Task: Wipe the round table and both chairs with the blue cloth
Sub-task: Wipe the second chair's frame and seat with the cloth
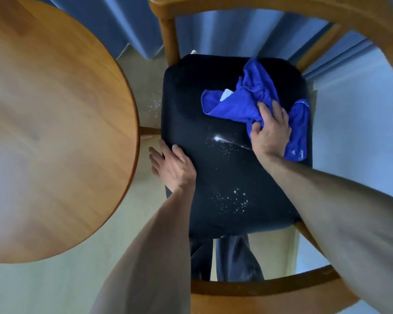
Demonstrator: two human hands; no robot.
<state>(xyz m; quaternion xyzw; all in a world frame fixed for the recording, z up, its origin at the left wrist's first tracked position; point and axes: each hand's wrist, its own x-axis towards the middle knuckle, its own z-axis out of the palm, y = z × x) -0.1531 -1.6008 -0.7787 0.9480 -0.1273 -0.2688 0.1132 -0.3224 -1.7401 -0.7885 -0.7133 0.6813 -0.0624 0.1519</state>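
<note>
A wooden chair with a curved frame (327, 10) and a dark seat cushion (213, 105) stands right below me. The crumpled blue cloth (243, 105) lies on the right part of the seat, with my right hand (270, 130) gripping it and pressing it down. White crumbs (232, 200) speckle the middle and near part of the cushion. My left hand (173, 164) rests flat on the seat's left edge, fingers spread. The round wooden table (50, 123) fills the left of the view, close beside the chair.
Blue curtains (127, 26) hang at the far side. Some white specks lie on the pale floor (153, 103) between table and chair. My dark trouser legs (232, 257) show under the seat's near edge, inside the chair's curved wooden rail (259, 288).
</note>
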